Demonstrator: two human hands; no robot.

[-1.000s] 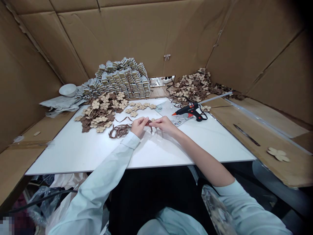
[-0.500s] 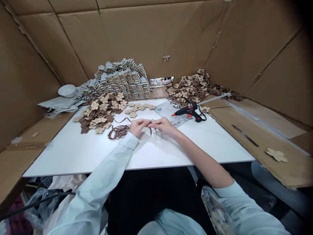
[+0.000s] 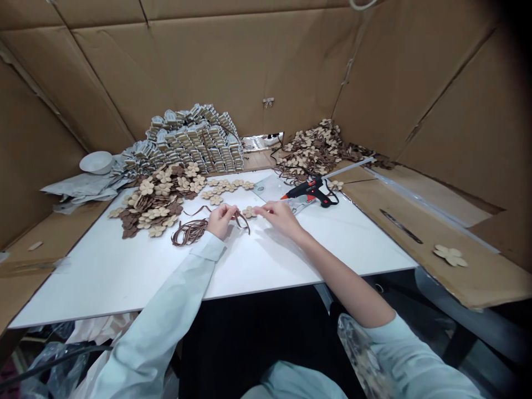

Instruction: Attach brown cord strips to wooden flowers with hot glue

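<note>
Garment (image 3: 301,382): pale blue-green, creased. The left sleeve (image 3: 166,316) ends in a wide cuff (image 3: 209,247) just behind the left hand (image 3: 220,221); the right sleeve (image 3: 419,352) (worn shorter) ends well behind the right hand (image 3: 282,218), leaving the forearm (image 3: 343,277) bare.

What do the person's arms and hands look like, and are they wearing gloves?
No gloves: the left hand and right hand are bare. The left sleeve is pale blue-green, reaching the wrist; the matching right sleeve stops near the elbow.

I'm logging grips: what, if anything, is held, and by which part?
Left hand: brown cord, pinched beside its protruding loop. Right hand: whether it grips the pale flower can't be told.
</note>
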